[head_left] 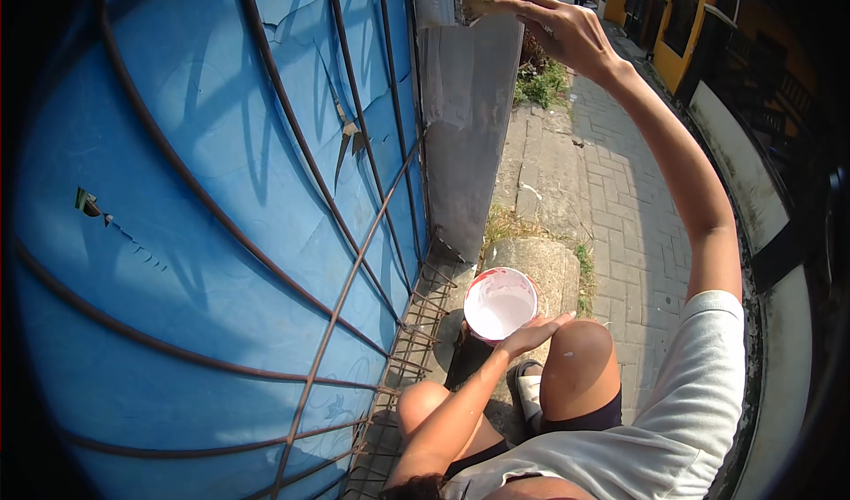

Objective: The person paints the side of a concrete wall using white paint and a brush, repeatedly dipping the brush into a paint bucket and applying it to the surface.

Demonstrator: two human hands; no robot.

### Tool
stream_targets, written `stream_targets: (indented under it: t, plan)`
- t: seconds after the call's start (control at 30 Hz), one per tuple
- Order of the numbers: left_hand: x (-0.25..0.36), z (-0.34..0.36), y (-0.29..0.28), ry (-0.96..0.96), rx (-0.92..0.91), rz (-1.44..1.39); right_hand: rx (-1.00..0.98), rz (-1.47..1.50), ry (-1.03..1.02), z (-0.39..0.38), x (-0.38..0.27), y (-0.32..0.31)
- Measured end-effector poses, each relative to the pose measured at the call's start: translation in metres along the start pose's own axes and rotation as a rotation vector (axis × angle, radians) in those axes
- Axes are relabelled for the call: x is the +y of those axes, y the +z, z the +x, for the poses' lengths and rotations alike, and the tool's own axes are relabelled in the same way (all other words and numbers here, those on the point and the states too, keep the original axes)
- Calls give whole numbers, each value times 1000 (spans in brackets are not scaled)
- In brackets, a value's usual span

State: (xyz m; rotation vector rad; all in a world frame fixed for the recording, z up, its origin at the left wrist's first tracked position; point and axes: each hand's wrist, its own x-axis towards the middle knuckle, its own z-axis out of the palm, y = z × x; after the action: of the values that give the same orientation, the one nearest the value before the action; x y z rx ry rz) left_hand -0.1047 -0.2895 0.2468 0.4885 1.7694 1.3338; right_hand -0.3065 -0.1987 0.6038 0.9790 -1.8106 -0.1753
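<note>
My right hand [571, 35] reaches up at the top, its fingers closed round the handle of a wide paintbrush [478, 4]. The bristles, coated in white, press against the upper part of a grey pillar [465, 146]. Pale, streaky paint covers some of that surface. Lower down, my left hand [531, 333] supports a small round paint bucket [501, 337] from its near side, with some fingers stretched out past it. White paint [503, 310] shows inside, and pinkish-red marks run along the bucket's rim. Part of the left hand's grip is hidden by the bucket.
A blue sheet [221, 270] with tears stands on the left behind curved rusty bars [305, 380]. Thin metal rods [425, 323] stick out near the pillar's foot. My bent knees [580, 358] are close to the bucket. A paved lane [633, 208] runs along the right.
</note>
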Motion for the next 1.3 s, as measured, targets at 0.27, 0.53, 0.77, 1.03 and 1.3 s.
stream_targets:
  t: [0.27, 0.53, 0.77, 1.03, 1.3]
  plan:
    - [11, -8, -5, 166, -84, -10, 192, -28, 51, 8, 6, -20]
    - [14, -10, -7, 56, -76, 55, -319, 151, -62, -66, -36, 25]
    - [13, -15, -6, 85, -87, 5, 35, -248, -6, -25, -16, -36]
    - [1, -3, -3, 126, -85, 52, -406, 158, -36, -54, -59, -36]
    - [16, -13, -7, 51, -121, 85, -575, 265, -74, -70, -91, 24]
